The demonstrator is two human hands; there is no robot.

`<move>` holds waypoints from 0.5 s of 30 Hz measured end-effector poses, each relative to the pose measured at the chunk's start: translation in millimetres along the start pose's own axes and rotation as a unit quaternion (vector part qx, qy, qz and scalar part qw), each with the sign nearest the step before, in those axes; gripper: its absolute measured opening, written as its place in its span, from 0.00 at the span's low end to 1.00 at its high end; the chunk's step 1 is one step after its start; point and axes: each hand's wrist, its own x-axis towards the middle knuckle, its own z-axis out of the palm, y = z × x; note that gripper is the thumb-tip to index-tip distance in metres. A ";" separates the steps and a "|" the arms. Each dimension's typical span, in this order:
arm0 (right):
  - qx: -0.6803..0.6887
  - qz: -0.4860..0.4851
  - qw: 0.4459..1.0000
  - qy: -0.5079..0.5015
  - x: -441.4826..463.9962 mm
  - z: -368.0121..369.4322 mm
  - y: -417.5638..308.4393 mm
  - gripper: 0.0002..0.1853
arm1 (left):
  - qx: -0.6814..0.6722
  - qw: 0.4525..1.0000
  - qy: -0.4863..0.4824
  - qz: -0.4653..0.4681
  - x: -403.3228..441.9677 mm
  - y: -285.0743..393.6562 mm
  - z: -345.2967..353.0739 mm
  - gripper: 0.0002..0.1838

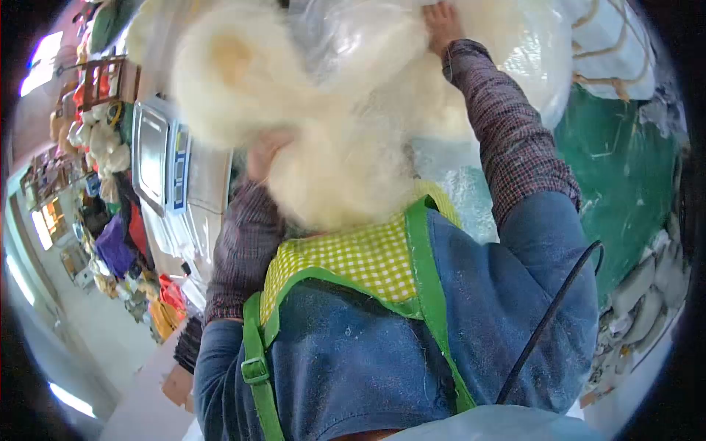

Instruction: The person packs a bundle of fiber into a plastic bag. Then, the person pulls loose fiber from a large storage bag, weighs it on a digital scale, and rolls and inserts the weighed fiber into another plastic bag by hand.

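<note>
A large loose mass of cream-white fluffy stuffing (346,169) lies against my chest and spreads up to the top left. My left hand (268,151) is at the left side of it, touching the fluff. Motion blurs this hand, and fluff partly covers its fingers. At the top, my right hand (441,28) reaches forward with fingers stretched out over a clear plastic bag (526,66). It appears to rest on the plastic and the pale fluff under it. Both forearms wear dark checked sleeves.
Left of me a weighing scale (151,158) stands on a white surface. At the top right is a white block-like bundle tied with rope (614,48), near a green surface (614,176). Bags and coloured cloth (114,246) are piled at far left. A black cable (551,316) crosses my right side.
</note>
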 end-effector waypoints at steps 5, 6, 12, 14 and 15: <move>-0.079 0.043 0.995 -0.036 32.4 57.7 18.6 0.28 | 0.093 0.991 0.087 0.052 -167.5 82.8 -49.6 0.18; -0.091 0.051 0.992 -0.075 35.0 55.7 18.3 0.28 | 0.110 0.986 0.105 0.061 -167.3 86.4 -52.1 0.18; -0.157 0.045 0.980 -0.117 35.4 58.0 32.4 0.27 | 0.211 0.947 0.214 0.110 -197.1 109.6 -67.8 0.19; -0.198 0.029 0.978 -0.064 40.4 29.2 14.3 0.26 | 0.246 0.928 0.249 0.131 -209.8 108.3 -82.1 0.19; -0.206 -0.069 0.951 -0.220 46.3 -14.2 6.2 0.23 | 0.262 0.918 0.264 0.138 -203.4 102.1 -85.8 0.19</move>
